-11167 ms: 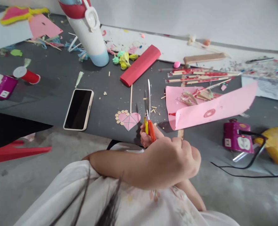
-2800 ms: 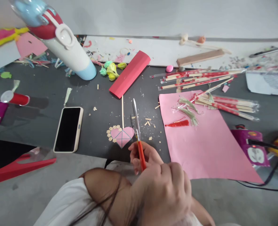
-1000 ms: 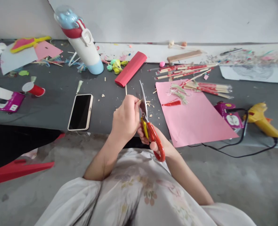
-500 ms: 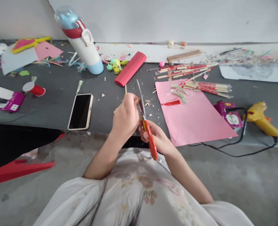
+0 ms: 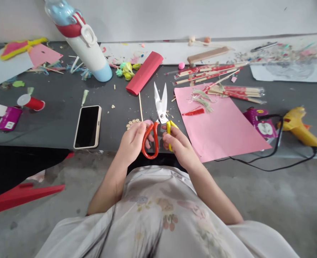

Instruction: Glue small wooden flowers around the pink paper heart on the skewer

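Observation:
Scissors (image 5: 162, 116) with one red and one yellow handle point away from me, blades spread apart. My left hand (image 5: 133, 141) grips the red handle, with its fingers partly behind the loop. Around the yellow handle, my right hand (image 5: 180, 145) has its thumb and fingers closed. A thin wooden stick (image 5: 140, 106) runs from near my left hand up to a folded red paper piece (image 5: 145, 73). Just beyond my left hand lie small beige flower-like bits (image 5: 133, 123) and part of a pink piece (image 5: 148, 122).
A phone (image 5: 88, 127) and a tall bottle (image 5: 87, 50) are to the left, with a red thread spool (image 5: 35, 103). On the right lie a pink sheet (image 5: 217, 132), a red tassel (image 5: 194, 112), packaged sticks (image 5: 209, 75) and a yellow glue gun (image 5: 299, 125) with its cord.
My left hand has gone from pinching a thin piece at the blades to holding the red handle. The scissors have turned more upright and their blades have spread wider.

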`<action>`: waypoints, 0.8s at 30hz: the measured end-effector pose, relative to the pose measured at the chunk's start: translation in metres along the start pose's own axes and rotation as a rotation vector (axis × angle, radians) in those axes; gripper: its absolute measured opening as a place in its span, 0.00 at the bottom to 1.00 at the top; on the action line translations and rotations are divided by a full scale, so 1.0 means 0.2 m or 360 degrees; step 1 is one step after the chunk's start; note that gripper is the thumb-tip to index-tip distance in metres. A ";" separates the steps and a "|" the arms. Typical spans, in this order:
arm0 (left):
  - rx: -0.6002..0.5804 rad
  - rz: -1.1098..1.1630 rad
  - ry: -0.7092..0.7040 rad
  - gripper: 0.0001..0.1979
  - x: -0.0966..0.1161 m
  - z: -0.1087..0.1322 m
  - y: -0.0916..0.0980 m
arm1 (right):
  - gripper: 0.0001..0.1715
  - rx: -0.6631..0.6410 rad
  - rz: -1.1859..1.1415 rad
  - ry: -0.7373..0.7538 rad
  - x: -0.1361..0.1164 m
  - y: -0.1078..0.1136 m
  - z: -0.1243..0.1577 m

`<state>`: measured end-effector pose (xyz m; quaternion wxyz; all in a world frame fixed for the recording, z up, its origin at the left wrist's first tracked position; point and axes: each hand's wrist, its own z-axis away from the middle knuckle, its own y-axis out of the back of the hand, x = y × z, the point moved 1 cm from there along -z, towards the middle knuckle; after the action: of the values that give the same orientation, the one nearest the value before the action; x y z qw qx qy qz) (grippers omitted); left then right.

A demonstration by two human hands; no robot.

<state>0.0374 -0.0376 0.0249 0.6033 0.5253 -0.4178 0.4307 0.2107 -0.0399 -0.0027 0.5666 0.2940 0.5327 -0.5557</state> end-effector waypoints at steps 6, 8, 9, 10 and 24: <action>0.0243 -0.0591 -0.0131 0.12 0.02 0.02 -0.06 | 0.16 0.0018 -0.0188 -0.0050 -0.03 -0.01 -0.03; 0.0354 -0.0695 -0.0192 0.11 0.05 0.02 -0.08 | 0.18 0.0014 -0.0233 -0.0091 -0.03 -0.01 -0.04; 0.0401 -0.0737 -0.0224 0.10 0.06 0.03 -0.09 | 0.20 0.0013 -0.0249 -0.0110 -0.04 -0.01 -0.04; 0.0440 -0.0779 -0.0252 0.10 0.08 0.03 -0.10 | 0.20 0.0015 -0.0259 -0.0123 -0.05 -0.01 -0.05; 0.0856 -0.1221 -0.0376 0.07 0.22 0.04 -0.05 | 0.40 -0.0249 -0.0578 0.0005 -0.20 0.15 0.07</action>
<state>0.0582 -0.0436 0.0653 0.5098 0.8242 -0.1334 0.2074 0.2498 -0.0335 0.0297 0.4772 0.1490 0.6195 -0.6052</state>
